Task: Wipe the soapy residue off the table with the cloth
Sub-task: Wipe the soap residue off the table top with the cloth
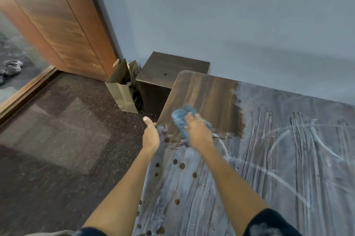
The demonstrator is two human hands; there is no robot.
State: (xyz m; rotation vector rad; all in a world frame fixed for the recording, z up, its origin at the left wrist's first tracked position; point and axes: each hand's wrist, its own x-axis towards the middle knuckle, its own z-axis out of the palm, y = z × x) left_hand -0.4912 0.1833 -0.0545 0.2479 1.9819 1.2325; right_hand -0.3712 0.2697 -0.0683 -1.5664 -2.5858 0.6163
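A right hand presses a bunched blue cloth onto the tabletop near its far left corner, fingers curled over it to drive the wipe. The left hand, fingers loose, braces the left edge. White soapy residue streaks most of the surface.

Two hands; one cloth; one table.

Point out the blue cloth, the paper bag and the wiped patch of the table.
blue cloth (180, 118), head view, its bunched upper part.
paper bag (120, 92), head view, its front face.
wiped patch (207, 99), head view, bare wood near the table's far corner.
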